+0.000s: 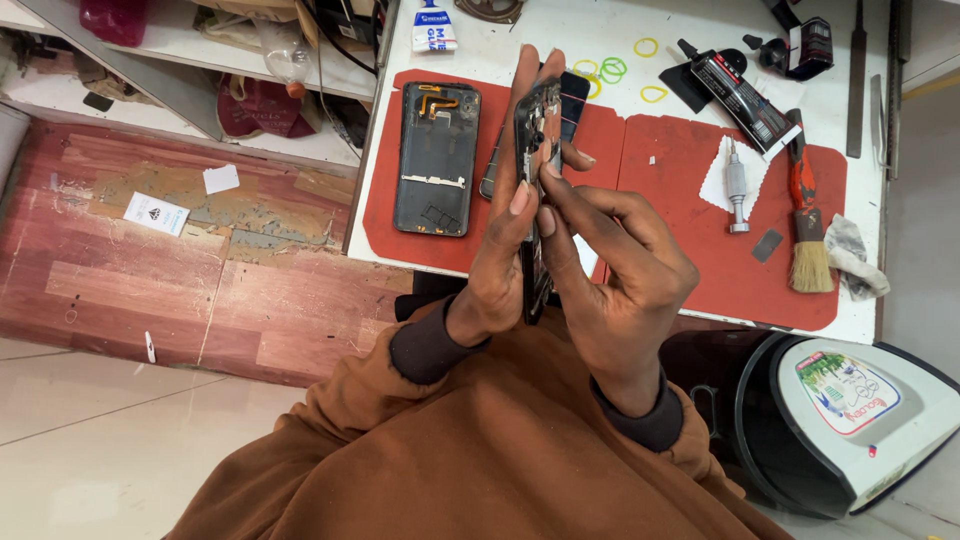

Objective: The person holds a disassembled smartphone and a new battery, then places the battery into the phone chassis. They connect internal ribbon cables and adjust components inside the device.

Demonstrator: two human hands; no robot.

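My left hand [505, 250] grips an opened dark phone [537, 130] edge-on, fingers stretched up along its back. Against the phone's other side, my right hand [615, 270] pinches it, with fingertips near the exposed circuit parts at its upper half. Both hands hover over the near edge of a red work mat [420, 255]. A dark phone back cover [437, 158] with an orange flex cable lies flat on the mat to the left of my hands. Another dark phone part [575, 95] lies partly hidden behind the held phone.
On the white table [560, 30]: a brush [805, 225] with a red handle, a small metal tool [737, 185] on white paper, a black tube [745, 100], rubber bands [613, 68], a glue bottle [433, 28], a crumpled cloth [855, 255]. A white and black appliance [850, 420] sits lower right. Shelves stand at the left.
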